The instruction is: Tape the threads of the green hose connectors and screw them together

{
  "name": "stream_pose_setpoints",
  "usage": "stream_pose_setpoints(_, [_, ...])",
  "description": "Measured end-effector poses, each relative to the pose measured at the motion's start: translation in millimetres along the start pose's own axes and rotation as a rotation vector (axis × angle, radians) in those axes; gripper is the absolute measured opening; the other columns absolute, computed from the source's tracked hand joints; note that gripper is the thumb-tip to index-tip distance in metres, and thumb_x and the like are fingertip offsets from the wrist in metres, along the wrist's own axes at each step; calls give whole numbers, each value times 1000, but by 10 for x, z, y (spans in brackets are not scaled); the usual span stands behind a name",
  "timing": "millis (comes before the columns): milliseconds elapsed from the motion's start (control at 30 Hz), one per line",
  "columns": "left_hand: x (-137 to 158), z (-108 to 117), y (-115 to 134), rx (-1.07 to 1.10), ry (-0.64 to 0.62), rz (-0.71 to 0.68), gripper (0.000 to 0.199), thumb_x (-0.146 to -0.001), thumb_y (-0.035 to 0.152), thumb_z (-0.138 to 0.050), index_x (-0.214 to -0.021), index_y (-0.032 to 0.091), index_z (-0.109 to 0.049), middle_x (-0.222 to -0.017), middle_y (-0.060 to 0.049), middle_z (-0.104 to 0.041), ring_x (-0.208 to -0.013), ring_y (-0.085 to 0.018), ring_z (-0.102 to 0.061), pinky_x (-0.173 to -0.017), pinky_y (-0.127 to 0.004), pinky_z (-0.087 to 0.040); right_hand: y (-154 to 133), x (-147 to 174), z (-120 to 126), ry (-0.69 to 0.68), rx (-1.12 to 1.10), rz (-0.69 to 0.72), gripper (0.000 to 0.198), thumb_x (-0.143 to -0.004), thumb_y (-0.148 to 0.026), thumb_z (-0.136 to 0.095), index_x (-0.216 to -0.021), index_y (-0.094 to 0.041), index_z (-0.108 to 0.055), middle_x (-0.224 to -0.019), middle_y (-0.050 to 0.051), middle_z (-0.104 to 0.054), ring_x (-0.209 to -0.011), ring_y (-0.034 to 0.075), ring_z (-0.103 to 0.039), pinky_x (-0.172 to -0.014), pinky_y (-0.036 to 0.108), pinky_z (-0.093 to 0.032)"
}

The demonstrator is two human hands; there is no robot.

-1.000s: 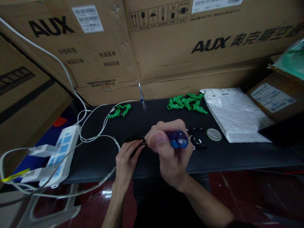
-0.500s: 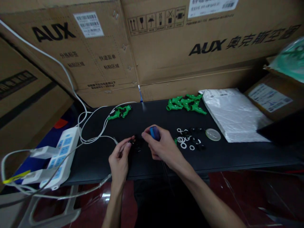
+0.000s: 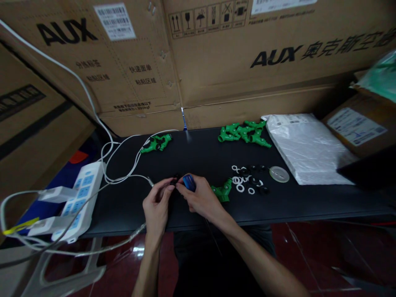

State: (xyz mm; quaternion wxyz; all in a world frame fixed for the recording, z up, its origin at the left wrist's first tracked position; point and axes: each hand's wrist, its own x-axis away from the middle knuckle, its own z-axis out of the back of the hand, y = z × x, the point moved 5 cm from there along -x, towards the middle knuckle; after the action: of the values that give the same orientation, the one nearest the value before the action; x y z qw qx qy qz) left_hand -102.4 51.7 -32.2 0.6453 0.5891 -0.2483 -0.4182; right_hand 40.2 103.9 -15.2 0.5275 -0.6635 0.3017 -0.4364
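Observation:
My left hand (image 3: 157, 200) pinches a small black part (image 3: 175, 180) between thumb and fingers, just above the dark table. My right hand (image 3: 201, 198) is closed round a blue-handled screwdriver (image 3: 189, 182), whose thin dark shaft sticks out below the hand towards my lap. The right thumb and fingertip meet the left fingers at the black part; whether they grip it too is hidden. Right beside my right hand lies a green Y-shaped plastic fitting (image 3: 223, 190). Farther right are white rings (image 3: 240, 188) and several black rings (image 3: 254, 180), next to a round clear disc (image 3: 279, 174).
Green fittings (image 3: 244, 133) lie in a group at the back, and more (image 3: 156, 143) at the back left by white cables (image 3: 136, 161). A power strip (image 3: 82, 198) stands left. A white package (image 3: 309, 148) lies right. Large cartons (image 3: 216, 74) wall off the back.
My right hand, with the screwdriver, has moved left to the black part in my left hand. More of the green fitting beside it now shows. The view has shifted slightly.

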Motion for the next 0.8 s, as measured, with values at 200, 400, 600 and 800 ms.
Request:
stream_pose_setpoints(200, [-8,4,57,-60,3,5,32,-86,46,-73,-101,19,-79,-98,-7,-81,-90,-23,-76,-82,-32,-60,-36,28,-9,-14,33,34,15,-88,-35,-62,-90,-20,-59,-57,-9,-41,-42,6,-39,-35,16,-35])
stream_pose_setpoints(400, [-8,42,26,-112,69,-10,33,-90,48,-71,-106,20,-78,-105,-7,-79,-98,-22,-73,-87,-32,-57,-29,31,21,34,99,50,13,-87,-33,-63,-88,-20,-60,-59,-8,-44,-42,7,-41,-39,18,-33])
stream_pose_setpoints(600, [-29,32,-4,-203,52,-70,30,-91,46,-71,-113,25,-78,-115,-6,-76,-111,-24,-68,-105,-39,-49,54,2,21,102,120,57,20,-87,-34,-65,-99,-19,-67,-65,-5,-51,-46,10,-45,-40,20,-35])
stream_pose_setpoints(800, [-43,3,-18,-280,-21,-105,32,-93,46,-70,-118,28,-78,-128,-7,-72,-127,-26,-63,-115,-45,-43,-155,195,190,96,-55,74,30,-88,-48,-70,-101,-21,-66,-60,-8,-44,-43,7,-37,-36,18,-32])
